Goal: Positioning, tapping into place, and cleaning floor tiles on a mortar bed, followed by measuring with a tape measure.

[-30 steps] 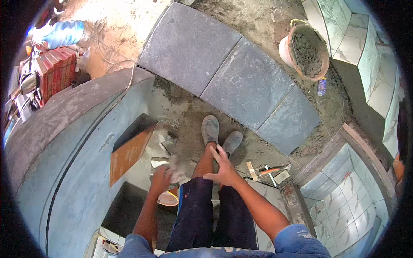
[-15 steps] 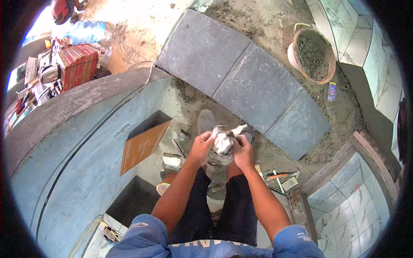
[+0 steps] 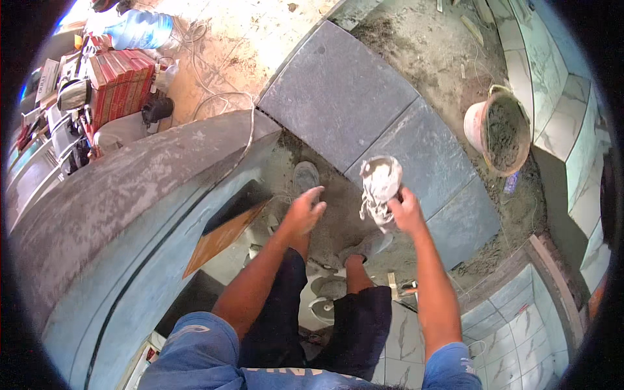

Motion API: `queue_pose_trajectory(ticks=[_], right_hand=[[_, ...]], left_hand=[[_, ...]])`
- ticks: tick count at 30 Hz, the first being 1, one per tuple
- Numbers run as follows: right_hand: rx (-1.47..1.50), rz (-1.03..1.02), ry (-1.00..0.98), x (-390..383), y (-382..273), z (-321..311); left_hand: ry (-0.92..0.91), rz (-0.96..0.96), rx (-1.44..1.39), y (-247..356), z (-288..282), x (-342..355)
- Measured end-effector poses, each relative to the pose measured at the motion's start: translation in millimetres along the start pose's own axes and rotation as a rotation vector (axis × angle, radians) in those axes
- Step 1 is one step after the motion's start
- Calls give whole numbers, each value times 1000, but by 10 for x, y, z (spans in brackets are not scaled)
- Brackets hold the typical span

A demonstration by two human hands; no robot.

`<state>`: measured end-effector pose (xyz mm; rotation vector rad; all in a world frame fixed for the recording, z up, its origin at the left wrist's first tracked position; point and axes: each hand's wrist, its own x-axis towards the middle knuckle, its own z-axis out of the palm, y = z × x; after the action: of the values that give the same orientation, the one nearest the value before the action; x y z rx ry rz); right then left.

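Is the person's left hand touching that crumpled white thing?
Apart. The head view shows dark floor between the left hand and the crumpled white thing, which only the right hand holds.

Crumpled cloth (image 3: 383, 182), matt stone-like tiles (image 3: 339, 91); rough mortar (image 3: 505, 133), glossy plastic bottle (image 3: 142, 30)

Head-worn fisheye, looking down over the shirt (image 3: 188, 357), lower edge. Left hand (image 3: 301, 213), right hand (image 3: 405, 212) near, mid-frame; bucket (image 3: 476, 127) farther, upper right.
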<state>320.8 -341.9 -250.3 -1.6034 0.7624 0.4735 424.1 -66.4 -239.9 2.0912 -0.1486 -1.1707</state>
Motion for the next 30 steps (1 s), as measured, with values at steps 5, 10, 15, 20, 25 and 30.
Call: queue_pose_trajectory(ticks=[5,10,15,20,25,30], right_hand=[[-712,-202,361,1321,-275,-133],[-1088,-383,369,2030,85,640],[-1030,-495,581,3010,336,694],[-890,-660,550,3887,-599,1553],[-807,-1184,-143,3835,-543,2357],[-887,-871,853,4499,-915,1068]], left_hand=[[-29,-78,-64,-482,-549,481],[53,197,163,-882,-643,1019],[120,357,229,-901,-445,1637],[357,502,131,-916,-646,1708],[532,455,127,-1063,-686,1623],[498,404,71,-1021,-662,1482]])
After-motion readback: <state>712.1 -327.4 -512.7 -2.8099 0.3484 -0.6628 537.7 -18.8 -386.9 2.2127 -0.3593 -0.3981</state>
